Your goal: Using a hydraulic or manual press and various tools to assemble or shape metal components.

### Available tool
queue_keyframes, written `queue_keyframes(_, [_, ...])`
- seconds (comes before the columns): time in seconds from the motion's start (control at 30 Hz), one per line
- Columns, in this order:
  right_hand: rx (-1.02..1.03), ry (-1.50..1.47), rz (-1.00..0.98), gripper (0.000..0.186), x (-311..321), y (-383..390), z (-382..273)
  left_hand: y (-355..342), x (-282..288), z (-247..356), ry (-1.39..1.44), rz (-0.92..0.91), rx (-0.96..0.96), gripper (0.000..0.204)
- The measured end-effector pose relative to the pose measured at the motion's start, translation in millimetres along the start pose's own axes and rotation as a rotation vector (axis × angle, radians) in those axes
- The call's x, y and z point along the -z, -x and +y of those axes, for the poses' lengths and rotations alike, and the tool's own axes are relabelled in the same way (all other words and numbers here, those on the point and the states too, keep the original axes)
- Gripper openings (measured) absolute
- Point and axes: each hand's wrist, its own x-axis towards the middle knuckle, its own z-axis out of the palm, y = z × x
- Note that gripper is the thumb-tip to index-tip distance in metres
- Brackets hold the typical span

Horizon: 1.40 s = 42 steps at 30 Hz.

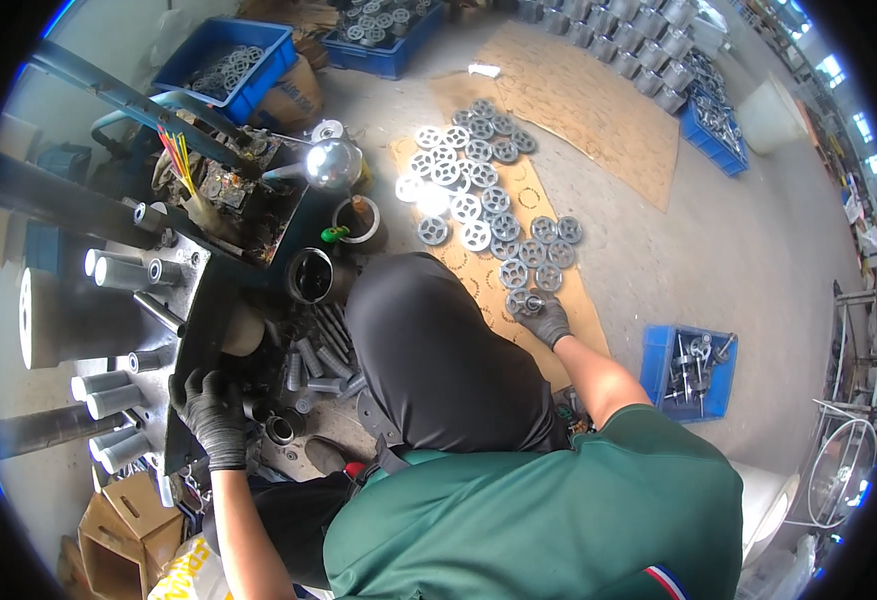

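Note:
My right hand [543, 318], in a dark glove, grips a spoked metal wheel [518, 298] with a shaft-like piece at its centre, at the near end of a group of similar wheels [494, 198] laid flat on cardboard [570, 372]. My left hand [208, 410], also gloved, has its fingers bent over the edge of a black machine plate [190, 300]. Several pale cylinders [113, 400] stick out from that plate. My bent knee in dark trousers is between my hands.
Blue bins [653, 372] of metal parts stand right and at the back. An open can [333, 275] and loose cylinders [323, 355] lie beside the machine. Stacked metal cylinders [648, 50] are at the back. A cardboard box [108, 530] sits lower left, a fan [838, 470] lower right.

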Motion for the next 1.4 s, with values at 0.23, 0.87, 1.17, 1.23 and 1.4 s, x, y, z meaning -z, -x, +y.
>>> queue_keyframes(0.23, [0.049, 0.731, 0.382, 0.046, -38, -26, -19, 1, 0, 8, -0.049, 0.066, -0.033, 0.031])
queue_keyframes(0.87, [-0.156, 1.326, 0.086, 0.056, -54, -88, -116, -2, 17, 8, 0.074, 0.134, -0.047, 0.032])
queue_keyframes(1.17, [-0.097, 1.344, 0.013, 0.055, -40, -50, -115, -6, 29, 0, 0.092, 0.026, -0.018, 0.039])
queue_keyframes(1.23, [-0.085, 1.347, 0.008, 0.054, -37, -42, -112, -6, 33, -3, 0.101, -0.053, -0.027, 0.041])
queue_keyframes(1.4, [-0.053, 1.367, -0.027, 0.053, -28, -28, -118, -4, 39, -5, 0.067, -0.117, -0.059, 0.047])
